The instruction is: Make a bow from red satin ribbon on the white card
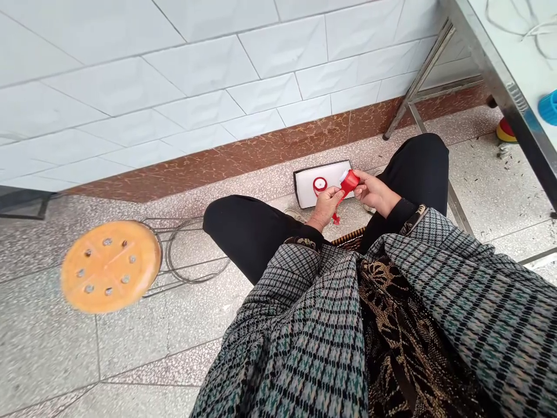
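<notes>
Between my knees, both hands hold a red ribbon (349, 181) that looks like a wide, shiny band, with a small whitish piece at its upper left edge. My left hand (324, 208) pinches it from the left, and a crumpled red end hangs below the fingers. On the other side, my right hand (376, 193) grips the ribbon's right edge with thumb and fingers. Just beyond my left hand, a red ribbon roll (319, 184) with a white centre lies on a white box (303, 177) with dark edges. My fingers cover part of the box.
An orange round stool (111, 267) with metal legs lies tipped over at left. At right stands a metal-framed table (500, 69) with white cables and a blue basket (548, 107) on it. A tiled wall (195, 75) rises behind the box.
</notes>
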`<state>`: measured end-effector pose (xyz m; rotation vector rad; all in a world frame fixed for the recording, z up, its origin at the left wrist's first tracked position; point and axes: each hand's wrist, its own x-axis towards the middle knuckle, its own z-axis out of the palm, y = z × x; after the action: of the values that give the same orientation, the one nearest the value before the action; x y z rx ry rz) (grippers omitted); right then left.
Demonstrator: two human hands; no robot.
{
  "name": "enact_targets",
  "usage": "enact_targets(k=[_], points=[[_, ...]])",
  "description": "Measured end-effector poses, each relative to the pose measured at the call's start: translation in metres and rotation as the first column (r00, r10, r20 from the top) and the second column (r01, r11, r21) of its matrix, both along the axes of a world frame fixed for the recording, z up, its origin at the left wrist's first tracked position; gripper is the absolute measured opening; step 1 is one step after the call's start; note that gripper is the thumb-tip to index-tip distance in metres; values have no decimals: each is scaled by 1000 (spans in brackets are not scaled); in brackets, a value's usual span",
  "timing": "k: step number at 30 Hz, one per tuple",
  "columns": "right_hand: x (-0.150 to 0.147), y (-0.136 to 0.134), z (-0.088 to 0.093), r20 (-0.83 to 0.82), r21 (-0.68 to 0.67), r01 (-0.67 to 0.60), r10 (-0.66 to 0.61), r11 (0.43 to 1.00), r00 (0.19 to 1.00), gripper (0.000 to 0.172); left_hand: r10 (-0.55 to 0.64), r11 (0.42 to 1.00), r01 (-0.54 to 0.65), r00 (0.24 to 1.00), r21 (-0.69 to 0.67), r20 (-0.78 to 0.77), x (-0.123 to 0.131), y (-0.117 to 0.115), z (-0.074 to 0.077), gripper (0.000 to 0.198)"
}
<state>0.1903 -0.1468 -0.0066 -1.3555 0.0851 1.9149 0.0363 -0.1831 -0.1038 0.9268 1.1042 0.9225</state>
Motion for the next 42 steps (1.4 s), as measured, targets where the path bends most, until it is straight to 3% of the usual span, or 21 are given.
enact_targets(k=[3, 8, 14, 19, 29, 35, 38, 42], points=[[0, 0, 2, -51, -56, -54, 51, 997, 997, 23, 27, 999, -28, 1000, 20, 11, -1, 1, 1, 49], [2, 0, 9, -95, -150, -150, 137, 977, 986, 27, -74, 996, 78, 994, -38, 82, -8, 3, 12, 94], [1, -3, 14, -166, -207, -201, 168, 958, 972, 27, -110, 987, 128, 979, -101, 169, -13, 5, 15, 108], [-1, -4, 14, -196, -200, -203, 164, 959, 967, 29, -114, 989, 133, 966, -68, 232, -12, 2, 13, 102], [-3, -5, 13, -196, -185, -200, 163, 962, 967, 28, -96, 991, 112, 977, -72, 190, -11, 0, 19, 82], [-13, -15, 10, -59, -19, -132, 131, 991, 990, 23, -31, 998, 42, 983, -56, 181, -6, -1, 12, 73], [-14, -15, 5, 29, 31, -96, 95, 995, 995, 23, -29, 997, 38, 991, -67, 134, -3, -1, 8, 67], [-8, -9, -2, 78, -4, -52, 52, 999, 996, 25, 36, 997, -38, 999, -72, -26, 0, 1, 7, 54]])
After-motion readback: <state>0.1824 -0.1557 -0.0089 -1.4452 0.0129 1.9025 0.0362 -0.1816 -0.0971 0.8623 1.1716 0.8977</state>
